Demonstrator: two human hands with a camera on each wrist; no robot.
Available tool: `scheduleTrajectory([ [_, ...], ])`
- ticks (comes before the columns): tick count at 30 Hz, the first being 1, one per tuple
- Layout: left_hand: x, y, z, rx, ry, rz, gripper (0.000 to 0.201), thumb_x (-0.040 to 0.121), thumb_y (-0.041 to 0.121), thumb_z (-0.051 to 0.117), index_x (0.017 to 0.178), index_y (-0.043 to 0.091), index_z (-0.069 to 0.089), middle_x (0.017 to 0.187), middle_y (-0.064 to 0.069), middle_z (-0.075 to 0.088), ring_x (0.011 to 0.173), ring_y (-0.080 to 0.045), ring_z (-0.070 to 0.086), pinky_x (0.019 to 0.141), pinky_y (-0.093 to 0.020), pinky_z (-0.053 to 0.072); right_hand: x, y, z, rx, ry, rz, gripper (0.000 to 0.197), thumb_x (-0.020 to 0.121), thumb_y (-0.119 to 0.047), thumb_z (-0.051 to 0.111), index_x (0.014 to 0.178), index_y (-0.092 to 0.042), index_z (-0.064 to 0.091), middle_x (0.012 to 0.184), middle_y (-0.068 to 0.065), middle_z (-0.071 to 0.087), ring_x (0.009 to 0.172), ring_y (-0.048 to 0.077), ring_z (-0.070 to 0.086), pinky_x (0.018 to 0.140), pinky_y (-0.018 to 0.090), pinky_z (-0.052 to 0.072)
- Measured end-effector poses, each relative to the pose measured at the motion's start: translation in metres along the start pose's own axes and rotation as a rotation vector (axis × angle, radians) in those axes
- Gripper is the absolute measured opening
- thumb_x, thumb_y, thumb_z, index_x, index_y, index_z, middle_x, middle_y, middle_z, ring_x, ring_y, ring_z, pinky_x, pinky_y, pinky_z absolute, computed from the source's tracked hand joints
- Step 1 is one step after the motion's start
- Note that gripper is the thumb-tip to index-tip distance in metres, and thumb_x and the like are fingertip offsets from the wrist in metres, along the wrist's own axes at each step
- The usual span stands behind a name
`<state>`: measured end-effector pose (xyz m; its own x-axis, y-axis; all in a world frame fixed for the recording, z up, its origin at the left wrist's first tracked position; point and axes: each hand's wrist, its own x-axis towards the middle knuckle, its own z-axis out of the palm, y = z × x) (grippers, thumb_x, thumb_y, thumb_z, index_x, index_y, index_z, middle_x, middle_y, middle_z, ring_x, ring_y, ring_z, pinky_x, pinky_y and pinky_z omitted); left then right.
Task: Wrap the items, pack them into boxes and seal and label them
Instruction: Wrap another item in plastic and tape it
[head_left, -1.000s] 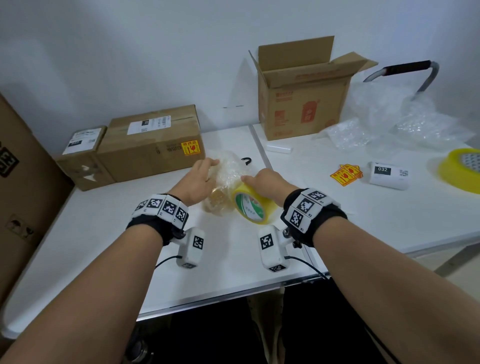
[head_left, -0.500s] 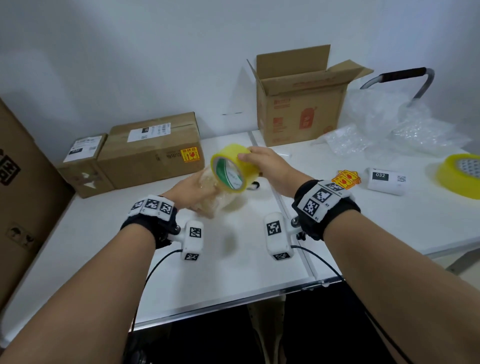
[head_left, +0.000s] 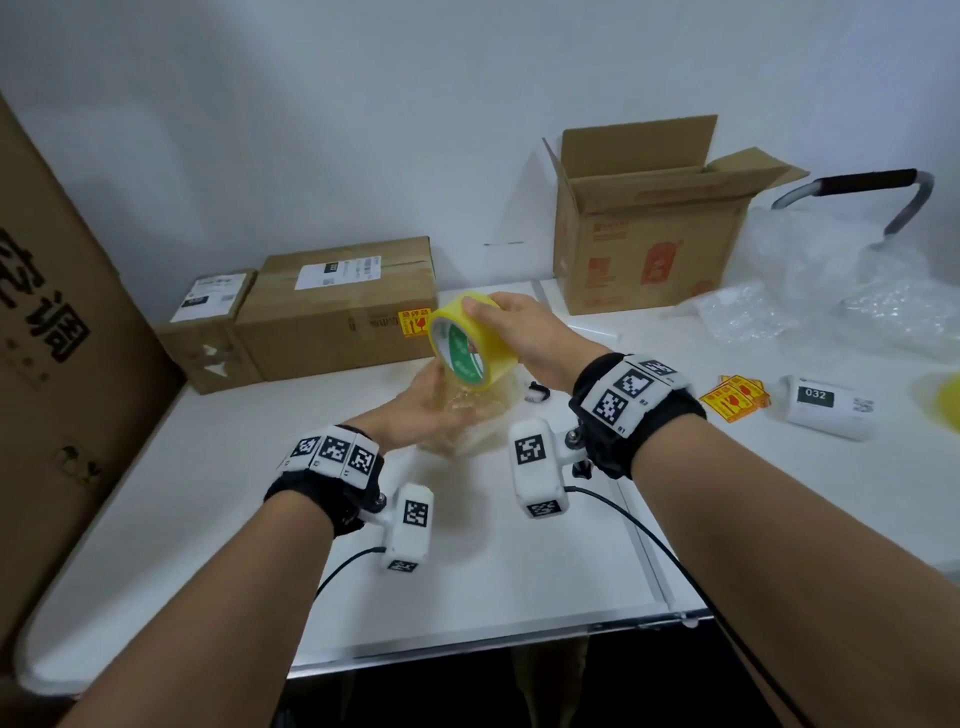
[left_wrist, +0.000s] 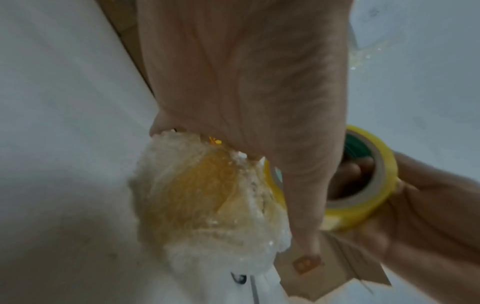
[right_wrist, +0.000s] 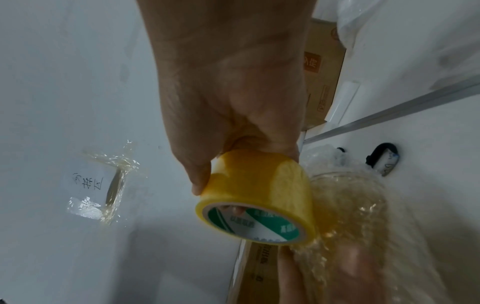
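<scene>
A bubble-wrapped item (head_left: 470, 415) (left_wrist: 207, 195) (right_wrist: 363, 226), yellowish under the film, is held above the white table (head_left: 519, 571) by my left hand (head_left: 415, 410), whose fingers curl round its underside. My right hand (head_left: 514, 332) grips a yellow tape roll (head_left: 467, 343) (right_wrist: 259, 197) (left_wrist: 363, 185) just over the item, thumb on the outer face and fingers inside the core. A strip of tape runs from the roll down onto the wrapping. An open cardboard box (head_left: 649, 223) stands at the back.
Two sealed, labelled boxes (head_left: 337, 306) (head_left: 208, 327) sit at the back left, a tall carton (head_left: 62, 338) at the far left. Loose bubble wrap (head_left: 831, 291), orange stickers (head_left: 735, 397), a white "032" label roll (head_left: 828, 408) and a second yellow tape roll (head_left: 948, 402) lie on the right.
Both hands lifted the wrapped item and the tape roll off the table. The right hand swung the roll up and over the item, pulling tape across the wrapping.
</scene>
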<state>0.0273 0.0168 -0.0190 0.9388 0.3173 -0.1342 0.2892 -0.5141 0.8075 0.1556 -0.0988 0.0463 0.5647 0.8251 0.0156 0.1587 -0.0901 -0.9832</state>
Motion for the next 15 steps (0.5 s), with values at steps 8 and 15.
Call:
scheduleTrajectory([
  [8, 0.009, -0.013, 0.011, 0.448, 0.273, -0.079, 0.077, 0.078, 0.056, 0.069, 0.139, 0.023, 0.037, 0.130, -0.003, 0.058, 0.110, -0.025, 0.060, 0.085, -0.033, 0.048, -0.013, 0.001, 0.007, -0.033, 0.054, -0.002, 0.035, 0.099, -0.037, 0.050, 0.115, -0.008, 0.060, 0.103, 0.004, 0.062, 0.093, 0.016, 0.058, 0.081, 0.028, 0.045],
  [15, 0.008, -0.022, -0.015, 0.190, 0.287, -0.115, 0.059, 0.087, 0.051, 0.066, 0.141, 0.037, 0.047, 0.117, 0.004, 0.063, 0.107, -0.016, 0.058, 0.088, -0.028, 0.044, -0.031, 0.005, -0.005, 0.014, 0.039, 0.098, 0.026, 0.099, -0.036, 0.051, 0.102, -0.012, 0.060, 0.083, 0.003, 0.061, 0.072, 0.016, 0.058, 0.059, 0.024, 0.043],
])
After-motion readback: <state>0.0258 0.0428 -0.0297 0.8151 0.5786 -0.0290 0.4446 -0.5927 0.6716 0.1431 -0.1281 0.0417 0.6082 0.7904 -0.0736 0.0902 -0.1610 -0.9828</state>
